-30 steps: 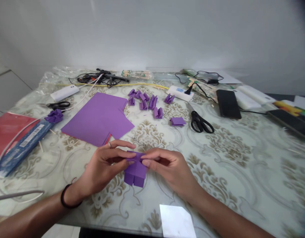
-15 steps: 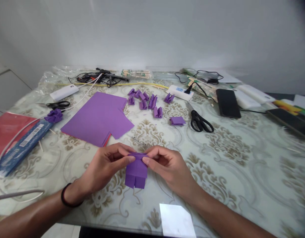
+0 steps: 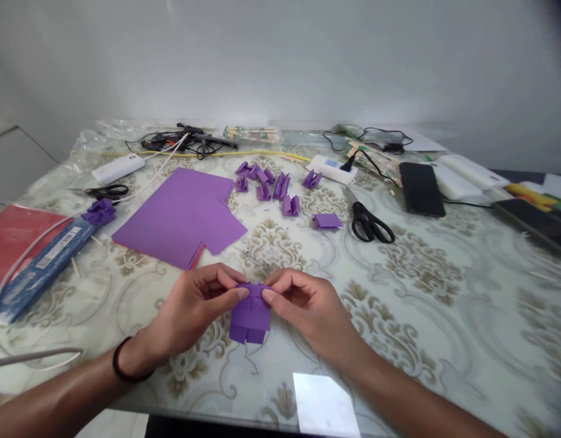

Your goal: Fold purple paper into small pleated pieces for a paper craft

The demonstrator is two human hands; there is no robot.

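Observation:
Both my hands pinch one folded purple paper piece (image 3: 250,318) near the table's front edge. My left hand (image 3: 193,307) grips its upper left corner with thumb and fingertips; a black band is on that wrist. My right hand (image 3: 302,304) pinches the upper right corner. The paper's lower part hangs toward me with a slit in the middle. Beyond my hands lie large purple paper sheets (image 3: 184,216) and several small folded purple pieces (image 3: 271,185).
Black scissors (image 3: 369,224) lie right of the folded pieces, another pair (image 3: 104,192) at the left. A black phone (image 3: 420,188), a white power strip (image 3: 332,170), cables (image 3: 184,141), a red sheet (image 3: 16,234) and a blue packet (image 3: 43,264) surround the glass-topped patterned table (image 3: 444,292).
My fingers have closed tighter on the paper's top edge, folding it down; the piece looks shorter and sits slightly lower. The left index finger has curled in.

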